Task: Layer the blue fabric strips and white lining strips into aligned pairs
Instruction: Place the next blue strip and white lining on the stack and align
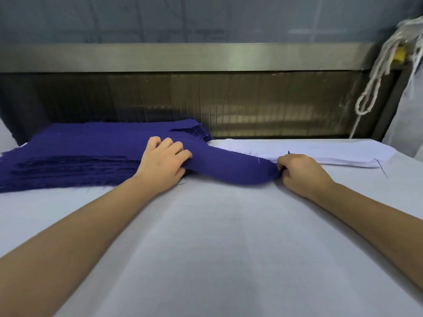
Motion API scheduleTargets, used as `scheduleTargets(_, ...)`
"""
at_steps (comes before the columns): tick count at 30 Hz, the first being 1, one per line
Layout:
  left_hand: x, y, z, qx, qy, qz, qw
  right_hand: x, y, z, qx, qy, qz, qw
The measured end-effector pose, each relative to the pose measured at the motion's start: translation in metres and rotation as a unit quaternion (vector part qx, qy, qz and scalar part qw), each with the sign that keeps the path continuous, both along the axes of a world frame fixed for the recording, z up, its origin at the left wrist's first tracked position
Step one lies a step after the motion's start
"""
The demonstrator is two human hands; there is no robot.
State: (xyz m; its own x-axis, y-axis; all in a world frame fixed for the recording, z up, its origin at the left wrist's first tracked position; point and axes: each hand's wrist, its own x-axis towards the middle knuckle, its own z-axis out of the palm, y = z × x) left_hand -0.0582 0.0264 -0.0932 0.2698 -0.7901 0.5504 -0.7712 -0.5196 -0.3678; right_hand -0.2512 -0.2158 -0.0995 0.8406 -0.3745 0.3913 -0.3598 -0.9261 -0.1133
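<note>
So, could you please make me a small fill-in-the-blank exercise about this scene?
The blue stack lies to the ____ of the white lining stack.
The lifted strip, held by the left hand and right hand, is ____ in colour.
The rope hangs at the upper ____.
Missing words: left; blue; right.

left hand (163, 164) grips blue strip (229, 167) | right hand (302, 173) pinches its end | 2 forearms (80, 225) outstretched, bare

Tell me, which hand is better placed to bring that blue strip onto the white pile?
Probably the right hand: it pinches the free end of the blue strip, right beside the white lining stack. The left hand grips the strip farther off, by the blue stack.
</note>
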Motion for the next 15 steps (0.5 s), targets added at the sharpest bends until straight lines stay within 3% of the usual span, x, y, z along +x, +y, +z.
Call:
scheduleTargets(5, -0.004, -0.001, 0.003, 0.008, -0.032, -0.05, 0.998, -0.002, -0.008, -0.002, -0.023, -0.004, -0.046, 0.999)
scheduleTargets(9, -0.009, -0.004, 0.0, 0.038, -0.067, -0.115, 0.99, -0.006, -0.013, -0.006, -0.001, -0.073, -0.074, 0.995)
scheduleTargets(11, -0.013, -0.005, -0.001, 0.056, -0.054, -0.133, 0.988, -0.008, -0.017, -0.006, -0.007, -0.083, -0.107, 0.991)
scheduleTargets(15, -0.017, -0.008, -0.003, 0.115, 0.026, -0.147, 0.982, -0.01, -0.02, -0.003, -0.118, -0.028, -0.154, 0.981)
